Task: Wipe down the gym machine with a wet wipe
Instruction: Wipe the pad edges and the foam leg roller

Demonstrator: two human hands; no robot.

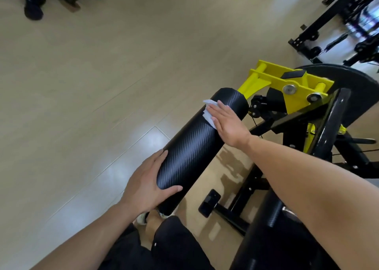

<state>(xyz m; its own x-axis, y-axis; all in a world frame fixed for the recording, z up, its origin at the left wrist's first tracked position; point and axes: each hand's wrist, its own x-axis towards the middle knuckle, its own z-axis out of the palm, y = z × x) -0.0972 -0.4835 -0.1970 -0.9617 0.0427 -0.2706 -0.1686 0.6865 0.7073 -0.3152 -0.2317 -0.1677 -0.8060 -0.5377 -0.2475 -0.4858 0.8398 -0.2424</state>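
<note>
The right hand (227,124) is lying flat, fingers straight and together, pressing a white wet wipe (209,113) against the upper surface of the black roller pad (196,146). The wipe is lying under the fingertips and palm, with its crumpled edge showing beyond them toward the far end of the pad.

The left hand (147,183) is gripping the near end of the same pad, fingers curling over the top and thumb wrapping the lower side. The two hands are sitting well apart along the pad, with a bare stretch of textured black covering between them.

Beyond the right hand, the far end of the pad is meeting the yellow bracket (287,85) of the gym machine (328,126), whose black frame is running down to the right of that hand. A second black padded roller (266,228) is lying below the right forearm. A dark phone-like object (209,202) is sitting on a frame bar, to the right of the left hand. Light floor (102,74) is lying beneath.
</note>
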